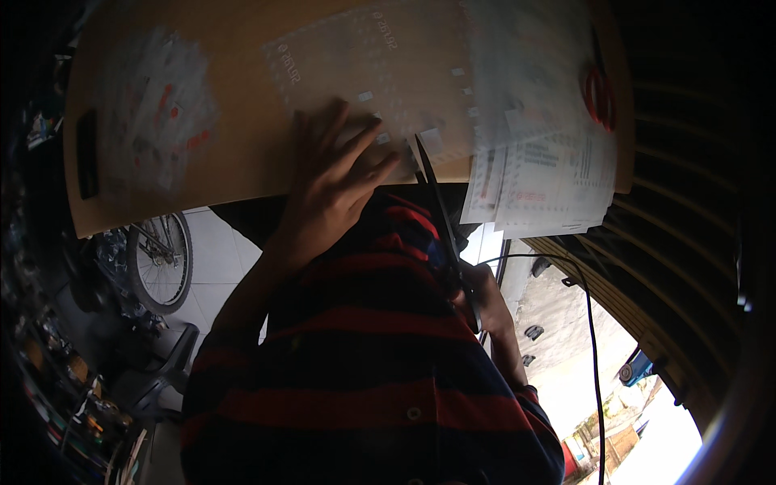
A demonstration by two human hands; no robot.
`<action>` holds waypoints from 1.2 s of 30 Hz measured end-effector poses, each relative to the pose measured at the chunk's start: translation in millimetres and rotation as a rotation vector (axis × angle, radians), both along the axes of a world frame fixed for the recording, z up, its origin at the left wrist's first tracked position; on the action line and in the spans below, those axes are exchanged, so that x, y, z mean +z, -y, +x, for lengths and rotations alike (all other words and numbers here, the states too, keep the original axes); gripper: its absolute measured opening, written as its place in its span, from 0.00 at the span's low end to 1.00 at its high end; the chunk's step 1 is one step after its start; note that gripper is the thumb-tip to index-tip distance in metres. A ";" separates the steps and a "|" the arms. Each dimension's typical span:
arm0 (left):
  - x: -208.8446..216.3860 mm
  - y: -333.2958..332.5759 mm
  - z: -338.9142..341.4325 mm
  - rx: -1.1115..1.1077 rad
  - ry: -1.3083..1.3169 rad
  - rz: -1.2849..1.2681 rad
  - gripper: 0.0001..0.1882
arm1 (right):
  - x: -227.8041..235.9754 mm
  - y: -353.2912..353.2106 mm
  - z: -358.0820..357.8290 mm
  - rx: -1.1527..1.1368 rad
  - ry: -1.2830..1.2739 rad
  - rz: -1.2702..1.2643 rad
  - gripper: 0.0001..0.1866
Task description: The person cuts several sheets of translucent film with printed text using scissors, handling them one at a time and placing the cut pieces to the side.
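Observation:
My left hand [335, 174] lies with fingers spread on a translucent printed sheet [339, 61], near the edge of the brown board closest to me. My right hand [482, 295] grips a pair of dark scissors [440, 214] low on the right, against my striped shirt. Their long blades point up and away from me, parted at the tips, and reach the sheet's near edge just right of my left fingers. Whether the blades have cut into the sheet, I cannot make out.
The brown board [242, 182] carries a heap of small clear printed pieces [158, 113] at left and a stack of printed sheets [554, 182] at right. Red-handled scissors [598, 97] rest on that stack. A bicycle wheel [162, 263] stands lower left; a black cable [594, 347] hangs at right.

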State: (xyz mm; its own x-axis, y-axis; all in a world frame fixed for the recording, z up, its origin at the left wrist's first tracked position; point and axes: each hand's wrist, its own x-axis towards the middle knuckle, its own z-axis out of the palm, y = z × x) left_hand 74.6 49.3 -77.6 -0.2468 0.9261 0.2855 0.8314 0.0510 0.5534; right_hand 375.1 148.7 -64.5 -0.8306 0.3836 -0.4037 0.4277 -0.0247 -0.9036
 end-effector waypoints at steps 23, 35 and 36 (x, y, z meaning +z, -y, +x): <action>-9.1 2.0 -1.0 0.029 0.032 0.042 0.23 | -3.3 16.2 22.0 -0.077 0.099 -0.007 0.33; -4.2 1.7 -1.4 0.012 0.048 0.007 0.21 | 6.1 17.9 18.2 -0.082 0.145 0.007 0.28; -2.0 1.5 -0.8 0.020 0.058 -0.007 0.19 | 4.1 17.4 20.6 -0.073 0.151 0.017 0.28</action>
State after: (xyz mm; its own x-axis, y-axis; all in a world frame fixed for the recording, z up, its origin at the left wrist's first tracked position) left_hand 73.8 47.7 -79.6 -0.2810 0.9227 0.2641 0.7968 0.0709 0.6000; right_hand 395.7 131.3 -60.4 -0.7305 0.4488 -0.5147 0.5562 -0.0462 -0.8298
